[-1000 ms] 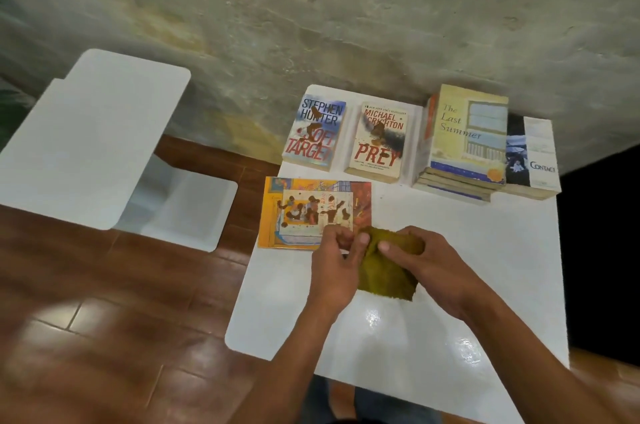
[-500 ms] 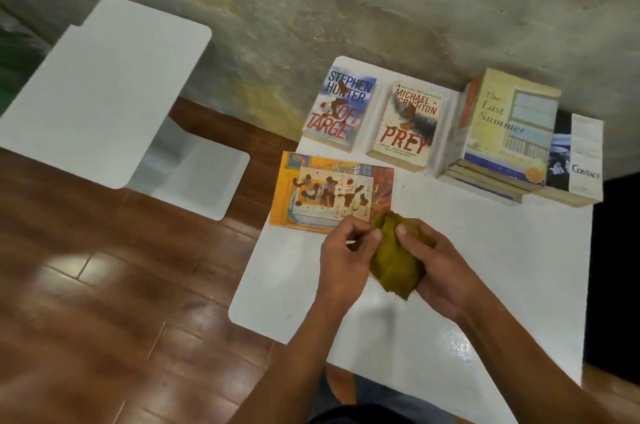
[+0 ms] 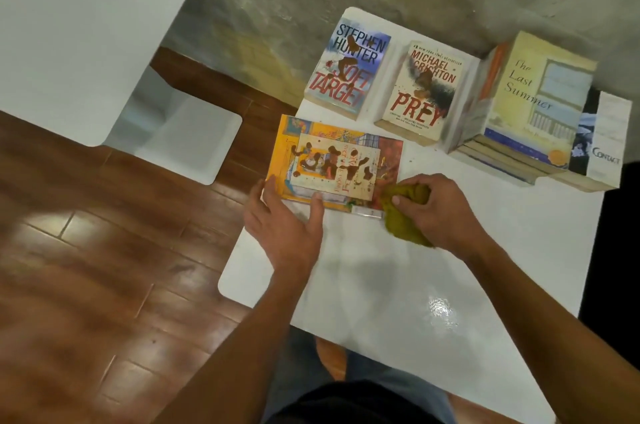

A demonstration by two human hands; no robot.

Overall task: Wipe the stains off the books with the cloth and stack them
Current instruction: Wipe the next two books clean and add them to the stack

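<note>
An orange picture book [image 3: 332,160] with several dark brown stains lies flat at the left edge of the white table [image 3: 398,285]. My left hand [image 3: 287,219] rests on the book's near left corner, fingers spread, pressing it down. My right hand [image 3: 440,208] grips a bunched olive-green cloth [image 3: 405,215] at the book's near right corner. Behind lie the stained "Soft Target" book [image 3: 349,73] and the stained "Prey" book [image 3: 422,94]. To the right is a stack topped by "The Last Summer" [image 3: 533,101].
A "Contact" book [image 3: 602,143] lies at the far right, beside the stack. A second white table [image 3: 86,38] stands to the left over the wooden floor [image 3: 86,267]. A rough grey wall runs behind the books.
My left hand has let go of the cloth and moved left onto the orange book's corner. My right hand now holds the cloth alone, next to the book.
</note>
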